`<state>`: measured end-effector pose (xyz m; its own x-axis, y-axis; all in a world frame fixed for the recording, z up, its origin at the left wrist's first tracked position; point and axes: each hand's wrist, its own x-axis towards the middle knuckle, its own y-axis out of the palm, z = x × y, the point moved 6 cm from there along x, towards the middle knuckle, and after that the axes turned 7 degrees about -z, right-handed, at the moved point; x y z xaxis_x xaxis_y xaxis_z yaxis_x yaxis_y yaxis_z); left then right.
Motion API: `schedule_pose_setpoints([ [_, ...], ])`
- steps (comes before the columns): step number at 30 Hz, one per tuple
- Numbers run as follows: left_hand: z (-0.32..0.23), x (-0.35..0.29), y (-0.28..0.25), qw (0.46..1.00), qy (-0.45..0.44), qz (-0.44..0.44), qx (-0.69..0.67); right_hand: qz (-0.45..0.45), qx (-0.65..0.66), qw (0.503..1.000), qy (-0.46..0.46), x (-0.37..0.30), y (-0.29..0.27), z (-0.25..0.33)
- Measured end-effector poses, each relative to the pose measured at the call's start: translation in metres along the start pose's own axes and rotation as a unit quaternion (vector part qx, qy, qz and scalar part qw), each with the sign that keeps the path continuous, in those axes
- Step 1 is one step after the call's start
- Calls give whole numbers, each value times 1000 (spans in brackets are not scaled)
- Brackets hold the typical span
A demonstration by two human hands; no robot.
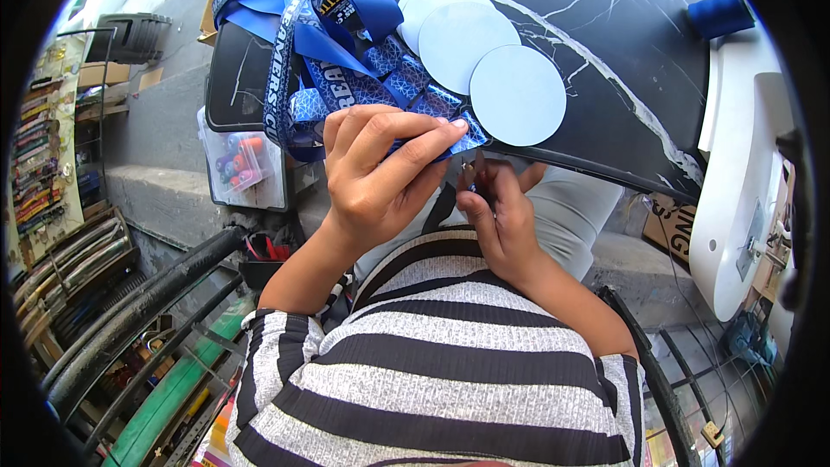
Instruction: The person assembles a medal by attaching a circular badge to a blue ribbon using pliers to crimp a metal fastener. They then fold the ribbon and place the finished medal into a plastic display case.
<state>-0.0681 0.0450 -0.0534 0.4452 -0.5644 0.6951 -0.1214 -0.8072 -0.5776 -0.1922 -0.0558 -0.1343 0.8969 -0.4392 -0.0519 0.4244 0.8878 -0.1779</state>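
My left hand (380, 169) is closed on a printed blue ribbon (471, 134), its fingertips pinching it at the near edge of the dark marbled table. More blue ribbon (333, 43) lies in loose loops beyond that hand, some with white lettering and some with a pale line pattern. Just right of the pinched end, my right hand (506, 216) is closed round a small pointed metal tool (469, 175). The fingers cover most of this tool, so its exact kind does not show. Three pale round discs (519, 95) overlap on the table close to the ribbon.
A white sewing machine (735, 182) stands at the right, with a blue thread spool (720, 15) by its top. At the left is a clear plastic box (246, 164) holding coloured spools. Black metal chair rails (138, 320) flank me. A cardboard box (670, 229) sits below the table.
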Motion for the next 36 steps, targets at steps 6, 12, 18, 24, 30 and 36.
schedule_pose_setpoints([
  [6,1,-2,1,1000,-11,-12,-20,-4,6,1000,-24,3,2,4],
  [12,3,-3,2,999,-20,-17,-37,-15,5,999,-43,6,4,7],
  [18,4,-3,2,999,-22,-18,-42,-13,-9,999,-40,5,4,6],
  [24,4,-4,2,999,-20,-19,-38,-21,-28,999,-40,4,0,9],
  [30,4,-4,2,999,-19,-22,-38,-25,-44,997,-50,5,-1,16],
  [36,4,-3,1,999,-14,-23,-39,-27,-59,997,-52,2,-3,23],
])
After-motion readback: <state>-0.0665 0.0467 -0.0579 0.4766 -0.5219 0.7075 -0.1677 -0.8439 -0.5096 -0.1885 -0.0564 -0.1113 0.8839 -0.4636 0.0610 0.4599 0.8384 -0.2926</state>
